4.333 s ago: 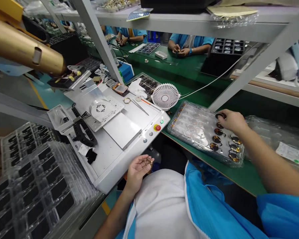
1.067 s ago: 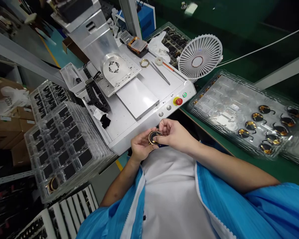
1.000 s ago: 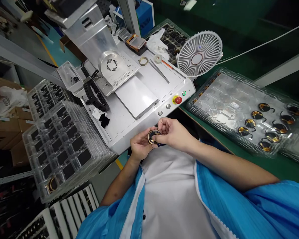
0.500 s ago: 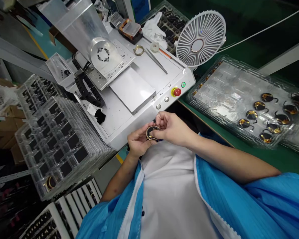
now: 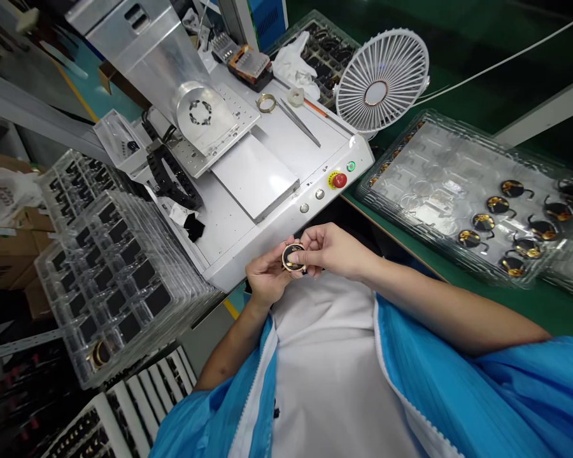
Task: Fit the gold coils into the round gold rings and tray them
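Observation:
Close to my chest, both hands meet on one small round part [image 5: 293,256]: a gold-coloured ring with a dark disc inside it. My left hand [image 5: 265,277] cups it from below and the left. My right hand [image 5: 327,249] pinches its right side with thumb and fingers. Right of me lies a clear plastic tray [image 5: 410,184] on the green bench, with several dark-and-gold round parts [image 5: 483,221] in its right-hand pockets. The white machine [image 5: 248,216] stands just beyond my hands.
The machine carries a round metal fixture [image 5: 200,113], a red stop button [image 5: 340,180], tweezers [image 5: 298,122] and a loose gold ring [image 5: 266,102]. A small white fan [image 5: 381,81] stands behind it. Stacked clear trays [image 5: 109,280] with black pockets sit at the left.
Earlier my right hand was at the tray of round parts while my left held a ring. Now both hands hold the round part together; over the last second they only shifted slightly.

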`<state>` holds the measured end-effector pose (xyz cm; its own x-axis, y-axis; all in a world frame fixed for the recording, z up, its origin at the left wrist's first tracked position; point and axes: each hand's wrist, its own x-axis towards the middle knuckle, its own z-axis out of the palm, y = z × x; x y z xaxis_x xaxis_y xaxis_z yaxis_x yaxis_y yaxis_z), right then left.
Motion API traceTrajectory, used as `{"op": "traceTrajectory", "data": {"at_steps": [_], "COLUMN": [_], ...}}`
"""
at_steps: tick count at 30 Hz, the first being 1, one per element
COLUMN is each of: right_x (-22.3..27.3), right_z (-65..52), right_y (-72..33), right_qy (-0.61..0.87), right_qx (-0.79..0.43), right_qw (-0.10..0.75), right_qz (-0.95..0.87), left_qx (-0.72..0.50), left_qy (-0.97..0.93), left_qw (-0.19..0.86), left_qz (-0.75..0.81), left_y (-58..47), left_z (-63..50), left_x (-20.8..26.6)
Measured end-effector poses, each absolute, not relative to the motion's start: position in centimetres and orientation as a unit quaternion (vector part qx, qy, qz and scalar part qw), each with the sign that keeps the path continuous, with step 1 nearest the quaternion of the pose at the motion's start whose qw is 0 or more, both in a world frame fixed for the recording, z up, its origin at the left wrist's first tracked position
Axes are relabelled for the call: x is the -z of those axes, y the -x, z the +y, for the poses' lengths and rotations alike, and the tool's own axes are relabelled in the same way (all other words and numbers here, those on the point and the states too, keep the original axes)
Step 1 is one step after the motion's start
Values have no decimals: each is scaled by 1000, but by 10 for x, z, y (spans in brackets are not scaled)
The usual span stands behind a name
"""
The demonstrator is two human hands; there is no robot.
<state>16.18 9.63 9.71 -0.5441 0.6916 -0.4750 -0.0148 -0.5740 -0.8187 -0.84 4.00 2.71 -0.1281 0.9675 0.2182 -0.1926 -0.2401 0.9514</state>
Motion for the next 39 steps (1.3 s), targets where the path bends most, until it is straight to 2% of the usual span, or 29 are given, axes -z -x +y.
{"op": "traceTrajectory", "data": {"at_steps": [9,15,19,21,24,28,30,35,39], "right_x": [-85,-93,-97,-98,-98,-103,-107,-112,-107], "right_z": [97,129,172,188,200,188,172,129,115], "right_y": [-157,-150,-153,-154,-154,-155,-156,-159,-157], "right_qy": [413,449,528,543,540,502,468,401,412], "right_qx": [-808,-755,-686,-672,-658,-647,-662,-719,-704], "right_qw": [261,263,342,353,366,404,389,232,225], "right_qz": [-328,-400,-366,-359,-376,-408,-438,-519,-532], "left_qx": [-594,-646,-633,-620,-615,-620,-606,-566,-560], "left_qy": [-507,-415,-396,-425,-476,-539,-567,-594,-595], "left_qw": [468,461,518,519,483,385,336,293,299], "left_qz": [413,445,418,406,401,421,445,491,493], "left_y": [10,9,17,22,25,22,19,16,15], "left_z": [46,48,48,48,48,48,47,44,44], "left_x": [-36,-39,-46,-48,-49,-49,-49,-46,-44]}}
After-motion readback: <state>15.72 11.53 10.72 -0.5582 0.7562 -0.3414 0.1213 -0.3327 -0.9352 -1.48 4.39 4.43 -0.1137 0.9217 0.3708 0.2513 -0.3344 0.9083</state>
